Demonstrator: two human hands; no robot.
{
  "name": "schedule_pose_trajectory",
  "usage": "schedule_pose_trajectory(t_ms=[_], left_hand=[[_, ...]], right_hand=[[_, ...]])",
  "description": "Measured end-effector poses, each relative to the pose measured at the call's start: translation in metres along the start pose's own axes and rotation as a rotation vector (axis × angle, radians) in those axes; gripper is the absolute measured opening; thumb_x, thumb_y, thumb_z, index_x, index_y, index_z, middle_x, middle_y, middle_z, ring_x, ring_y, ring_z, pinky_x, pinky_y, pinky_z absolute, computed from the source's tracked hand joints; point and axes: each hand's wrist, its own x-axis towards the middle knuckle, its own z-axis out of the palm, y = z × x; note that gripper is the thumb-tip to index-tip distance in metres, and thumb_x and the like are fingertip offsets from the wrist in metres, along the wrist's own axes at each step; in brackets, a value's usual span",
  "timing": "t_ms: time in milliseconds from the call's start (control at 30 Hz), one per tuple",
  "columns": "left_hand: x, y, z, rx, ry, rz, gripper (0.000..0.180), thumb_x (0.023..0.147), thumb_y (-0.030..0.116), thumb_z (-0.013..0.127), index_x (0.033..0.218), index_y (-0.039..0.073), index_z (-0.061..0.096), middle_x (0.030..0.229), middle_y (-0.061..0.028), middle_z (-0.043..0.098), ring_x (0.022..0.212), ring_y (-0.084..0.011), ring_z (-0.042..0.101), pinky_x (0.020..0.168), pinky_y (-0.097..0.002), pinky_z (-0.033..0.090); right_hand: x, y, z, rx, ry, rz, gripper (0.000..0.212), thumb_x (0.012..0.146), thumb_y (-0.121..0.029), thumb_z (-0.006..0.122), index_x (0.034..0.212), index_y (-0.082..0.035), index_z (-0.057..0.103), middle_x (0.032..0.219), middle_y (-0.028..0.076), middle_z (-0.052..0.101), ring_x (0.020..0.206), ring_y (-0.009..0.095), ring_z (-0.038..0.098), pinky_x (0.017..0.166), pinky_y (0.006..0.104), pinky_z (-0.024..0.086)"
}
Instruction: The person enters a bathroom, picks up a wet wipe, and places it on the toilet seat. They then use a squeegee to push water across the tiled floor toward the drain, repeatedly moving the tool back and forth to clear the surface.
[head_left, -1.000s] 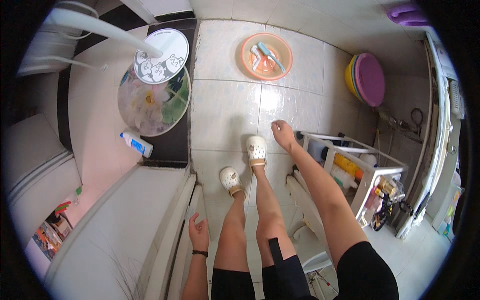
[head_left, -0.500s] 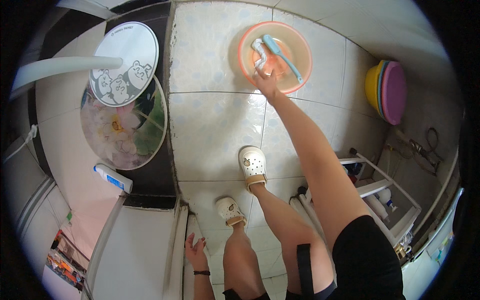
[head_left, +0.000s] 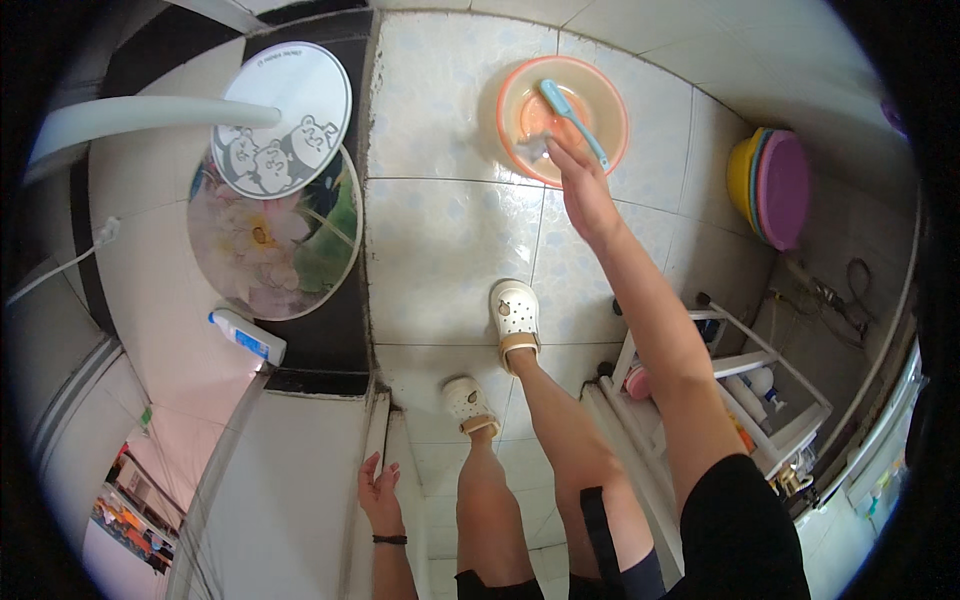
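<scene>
Right fingers (head_left: 556, 152) stretched down at the near rim of the basin (head_left: 510, 125), loosely spread, tips on or just over a small pale object (head_left: 533, 148) inside; cannot tell whether anything is actually gripped. Right hand (head_left: 585, 195) extended well forward from the body, arm running back toward the lower edge.

Basin orange, shallow, round, resting flat on the tiled floor (head_left: 450, 230). Probably thin plastic: light, slightly flexible at the rim, likely slick if wet, not fragile. Best taken at the rim, thumb over the edge, nearest point to the body.

Inside the basin, a blue brush (head_left: 572, 122) lying across the middle, handle slanting toward the right rim. Likely stiff, light, easy to pinch along the handle; may slide if the basin tips.

Left hand (head_left: 380, 495) far back from the basin, fingers relaxed and half open, holding nothing, resting by a white ledge (head_left: 372, 440).

Right of the basin, stacked yellow and purple tubs (head_left: 770, 185) against the wall. Left of the basin, a round fan base (head_left: 283, 115) over a flowered disc (head_left: 270, 245). Nearer the body than the basin, two white clogs (head_left: 514, 312) and a white rack (head_left: 740, 390).
</scene>
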Motion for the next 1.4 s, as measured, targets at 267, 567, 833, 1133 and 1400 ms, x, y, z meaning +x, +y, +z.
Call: schedule_pose_trajectory(t_ms=[267, 567, 833, 1133, 1400], left_hand=[[-0.056, 0.073, 0.036, -0.150, -0.372, 0.034, 0.039, 0.086, 0.027, 0.044, 0.113, -0.001, 0.041, 0.116, -0.0106, 0.044, 0.099, -0.0191, 0.048, 0.084, -0.0294, 0.040], [-0.117, 0.051, 0.078, -0.528, -0.823, -0.154, 0.035, 0.087, 0.018, 0.040, 0.116, -0.001, 0.037, 0.115, -0.0137, 0.045, 0.105, -0.0239, 0.046, 0.087, -0.0349, 0.039], [-0.184, -0.019, 0.060, -0.433, -0.787, 0.130, 0.034, 0.088, 0.016, 0.039, 0.117, 0.000, 0.033, 0.117, -0.0176, 0.044, 0.105, -0.0246, 0.047, 0.089, -0.0349, 0.038], [-0.315, -0.144, 0.052, -0.119, -0.632, 0.625, 0.025, 0.086, 0.012, 0.043, 0.107, -0.001, 0.047, 0.109, -0.0131, 0.051, 0.093, -0.0155, 0.052, 0.081, -0.0301, 0.042], [-0.423, -0.321, 0.021, 0.486, -0.598, 1.042, 0.039, 0.078, 0.011, 0.053, 0.115, 0.000, 0.043, 0.111, -0.0171, 0.050, 0.101, -0.0272, 0.050, 0.082, -0.0317, 0.040]], right_hand=[[-0.262, -0.105, 0.062, 0.077, 0.131, 0.154, 0.023, 0.080, -0.006, 0.054, 0.101, 0.002, 0.053, 0.095, 0.007, 0.057, 0.089, 0.010, 0.051, 0.082, 0.0235, 0.039], [-0.458, -0.055, 0.079, 0.204, 0.111, 0.245, 0.020, 0.076, 0.007, 0.053, 0.093, -0.001, 0.049, 0.090, 0.001, 0.051, 0.081, 0.008, 0.050, 0.069, 0.0204, 0.042], [-0.544, -0.032, 0.024, 0.013, 0.243, 0.257, 0.014, 0.082, -0.005, 0.050, 0.094, 0.001, 0.056, 0.081, 0.000, 0.054, 0.067, 0.005, 0.046, 0.060, 0.0178, 0.038], [-0.664, -0.011, -0.040, 0.835, 0.005, 0.248, 0.023, 0.085, -0.021, 0.040, 0.101, -0.004, 0.044, 0.115, 0.014, 0.045, 0.100, 0.025, 0.047, 0.090, 0.0356, 0.036], [-0.809, 0.060, -0.081, 0.724, 0.002, 0.442, 0.042, 0.088, -0.037, 0.035, 0.115, -0.006, 0.034, 0.107, 0.014, 0.048, 0.103, 0.028, 0.047, 0.088, 0.0378, 0.040]])
